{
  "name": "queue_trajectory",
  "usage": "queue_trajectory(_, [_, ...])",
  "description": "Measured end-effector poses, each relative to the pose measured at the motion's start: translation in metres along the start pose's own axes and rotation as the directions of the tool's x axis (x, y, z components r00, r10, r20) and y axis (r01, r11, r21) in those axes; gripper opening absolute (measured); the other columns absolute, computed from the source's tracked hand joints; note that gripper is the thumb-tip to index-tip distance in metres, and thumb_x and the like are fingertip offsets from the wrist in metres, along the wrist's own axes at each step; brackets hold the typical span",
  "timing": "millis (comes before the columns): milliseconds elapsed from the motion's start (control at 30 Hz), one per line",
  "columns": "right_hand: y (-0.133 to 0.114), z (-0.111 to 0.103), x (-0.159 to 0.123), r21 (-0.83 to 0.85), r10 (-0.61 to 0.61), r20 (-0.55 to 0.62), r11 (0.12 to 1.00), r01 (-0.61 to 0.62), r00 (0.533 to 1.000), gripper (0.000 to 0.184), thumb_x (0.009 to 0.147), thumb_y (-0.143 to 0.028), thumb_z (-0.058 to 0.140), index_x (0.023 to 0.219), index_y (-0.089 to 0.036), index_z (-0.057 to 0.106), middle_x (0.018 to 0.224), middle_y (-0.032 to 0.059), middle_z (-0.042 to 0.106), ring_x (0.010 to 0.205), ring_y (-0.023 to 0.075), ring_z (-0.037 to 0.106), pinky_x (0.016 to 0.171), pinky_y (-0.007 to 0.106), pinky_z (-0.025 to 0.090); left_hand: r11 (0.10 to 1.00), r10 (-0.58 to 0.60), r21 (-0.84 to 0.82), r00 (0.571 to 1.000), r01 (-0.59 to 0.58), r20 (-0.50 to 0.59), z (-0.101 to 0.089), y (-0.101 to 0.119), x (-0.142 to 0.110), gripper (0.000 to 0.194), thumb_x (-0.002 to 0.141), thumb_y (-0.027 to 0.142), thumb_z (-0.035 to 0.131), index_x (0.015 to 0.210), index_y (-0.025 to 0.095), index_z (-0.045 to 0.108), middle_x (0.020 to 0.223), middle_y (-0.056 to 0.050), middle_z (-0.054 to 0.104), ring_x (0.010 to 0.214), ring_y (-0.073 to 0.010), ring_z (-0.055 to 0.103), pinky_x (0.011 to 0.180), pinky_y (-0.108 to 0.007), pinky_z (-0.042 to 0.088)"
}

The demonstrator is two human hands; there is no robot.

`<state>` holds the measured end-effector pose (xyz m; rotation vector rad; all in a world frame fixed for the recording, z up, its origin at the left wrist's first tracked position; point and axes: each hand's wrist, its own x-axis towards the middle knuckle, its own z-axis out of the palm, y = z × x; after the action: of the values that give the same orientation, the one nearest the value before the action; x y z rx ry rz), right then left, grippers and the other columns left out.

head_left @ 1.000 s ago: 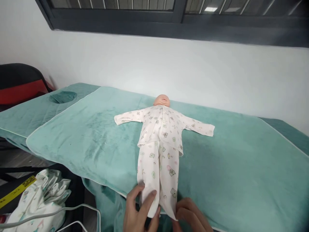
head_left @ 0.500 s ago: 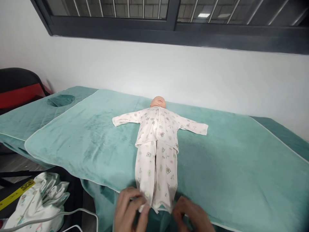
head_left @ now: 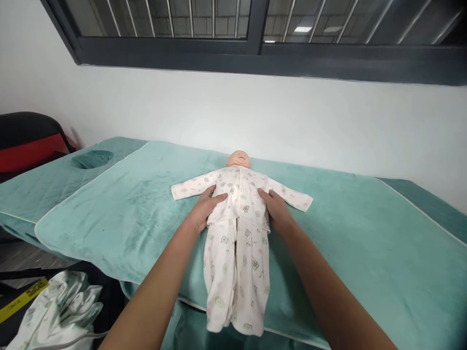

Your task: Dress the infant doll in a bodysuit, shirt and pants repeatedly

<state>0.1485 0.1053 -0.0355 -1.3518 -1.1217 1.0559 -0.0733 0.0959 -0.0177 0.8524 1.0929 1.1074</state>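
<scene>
A baby doll (head_left: 239, 158) lies on its back on the green-covered bed, its head toward the wall. It wears a white printed long-sleeved shirt (head_left: 239, 192) and matching pants (head_left: 251, 272), whose leg ends reach over the bed's near edge. My left hand (head_left: 206, 206) holds one side of the doll's torso, thumb on the shirt front. On the opposite side, my right hand (head_left: 275, 206) grips the torso just below the sleeve, its thumb also on the shirt. The other fingers of both hands are partly hidden along the doll's sides.
The bed's green plush cover (head_left: 350, 243) extends to both sides, with a round hole (head_left: 91, 159) at the left end. Crumpled printed cloth (head_left: 62, 311) and a cable sit on a dark seat at lower left. A red and black chair (head_left: 32, 146) stands beyond.
Both hands have moved up from the pant leg ends to the sides of the doll's torso. The leg ends now lie straighter, and the view has tilted slightly upward.
</scene>
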Motion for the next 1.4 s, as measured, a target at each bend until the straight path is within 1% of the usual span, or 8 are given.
queue_trajectory(200, [-0.001,0.003,0.004,0.204,-0.096,0.068,0.976,0.081,0.993,0.038,0.078,-0.047,0.065,0.109,-0.024,0.059,0.104,0.0059,0.069,0.088,0.0234,0.064,0.074,0.035,0.053,0.993,0.112,-0.028,0.994,-0.112,-0.01,0.006,-0.011,0.02,0.075,0.07,0.036,0.078,0.137,0.022,0.048,0.137,-0.012,0.056,0.109,-0.0253,0.065,0.085,-0.032,0.055])
queue_trajectory(367, [0.014,-0.015,0.002,-0.268,-0.096,-0.076,0.961,0.072,0.992,0.036,0.08,-0.055,0.057,0.086,-0.02,0.062,0.079,0.0023,0.066,0.072,0.0189,0.057,0.064,0.029,0.043,0.898,0.306,0.399,0.915,-0.186,-0.263,0.003,-0.024,0.024,0.045,0.082,0.051,0.062,0.111,0.017,0.062,0.102,-0.009,0.067,0.088,-0.0198,0.063,0.074,-0.029,0.05])
queue_trajectory(667, [0.016,-0.033,-0.012,-0.57,-0.093,-0.131,0.822,0.001,0.987,0.036,0.081,-0.053,0.051,0.07,-0.02,0.058,0.067,0.0017,0.059,0.065,0.0182,0.051,0.06,0.029,0.034,0.759,0.484,0.606,0.829,-0.239,-0.28,-0.024,-0.025,0.016,0.016,0.084,0.031,0.054,0.092,0.019,0.06,0.069,0.001,0.057,0.065,-0.0165,0.053,0.065,-0.03,0.046])
queue_trajectory(867, [0.01,-0.025,-0.022,-0.623,-0.383,-0.122,0.747,0.23,0.915,0.039,0.087,-0.048,0.05,0.108,-0.017,0.06,0.107,0.0129,0.064,0.092,0.0245,0.062,0.078,0.038,0.049,0.603,0.657,0.683,0.743,-0.412,-0.132,-0.014,-0.031,0.001,0.027,0.089,0.026,0.05,0.112,0.02,0.06,0.123,-0.008,0.058,0.119,-0.021,0.053,0.103,-0.037,0.042])
queue_trajectory(967, [-0.003,-0.006,-0.015,-0.561,-0.54,0.045,0.682,0.469,0.84,0.049,0.094,-0.047,0.042,0.133,-0.019,0.05,0.139,0.0129,0.05,0.13,0.0247,0.045,0.108,0.042,0.038,0.578,0.612,0.651,0.789,-0.493,0.054,0.006,-0.024,-0.007,0.04,0.096,0.038,0.043,0.132,0.023,0.052,0.153,-0.007,0.037,0.143,-0.0204,0.03,0.119,-0.039,0.024])
queue_trajectory(1167, [0.0,0.029,-0.021,-0.489,-0.337,0.228,0.772,0.407,0.913,0.071,0.096,-0.056,0.033,0.154,-0.018,0.02,0.162,0.0077,0.011,0.15,0.0229,0.006,0.123,0.046,0.01,0.679,0.406,0.63,0.908,-0.377,0.106,0.028,-0.027,-0.023,0.055,0.097,0.048,0.036,0.147,0.025,0.035,0.163,-0.005,0.012,0.15,-0.0226,0.01,0.122,-0.044,0.015])
queue_trajectory(1267, [0.006,0.024,-0.031,-0.452,-0.303,0.288,0.793,0.408,0.908,0.074,0.094,-0.058,0.039,0.155,-0.024,0.016,0.163,0.0009,0.003,0.15,0.0225,0.0,0.123,0.045,0.008,0.656,0.458,0.667,0.889,-0.353,0.02,0.02,-0.029,-0.022,0.051,0.097,0.051,0.036,0.137,0.022,0.047,0.151,-0.012,0.038,0.14,-0.0248,0.036,0.115,-0.044,0.03])
queue_trajectory(1400, [-0.003,0.012,-0.01,-0.347,-0.258,0.149,0.89,0.295,0.955,0.065,0.094,-0.06,0.037,0.151,-0.028,0.031,0.159,0.0001,0.025,0.147,0.0234,0.022,0.121,0.044,0.02,0.572,0.596,0.709,0.803,-0.414,-0.013,0.015,-0.011,0.009,0.048,0.096,0.049,0.039,0.13,0.02,0.054,0.135,-0.012,0.055,0.13,-0.0253,0.047,0.113,-0.044,0.032])
